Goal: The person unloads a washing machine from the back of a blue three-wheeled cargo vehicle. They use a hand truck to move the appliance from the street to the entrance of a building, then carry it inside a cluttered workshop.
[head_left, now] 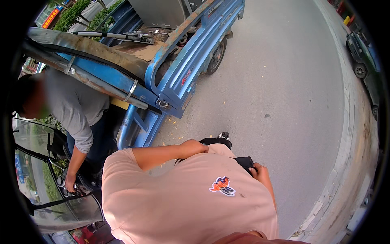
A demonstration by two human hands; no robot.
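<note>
My left hand (194, 149) is closed against the front of my pink shirt (174, 183), close to its hem. Its fingers curl out of sight, so what they hold, if anything, is hidden. On the other side of my waist, my right hand (261, 172) has its fingers bent over a black fabric item (245, 163), like a pouch or folded cloth. The shirt covers part of that item. Beyond the hem show black trousers and one dark shoe (223, 135) on the road.
At left stands a blue cargo tricycle (195, 53), its bed carrying a grey metal cabinet (158, 12) and poles. A person in a grey sleeve (83, 140) sits at its handlebars. Grey road (280, 81) runs right to a kerb, with a dark vehicle (363, 65) beyond.
</note>
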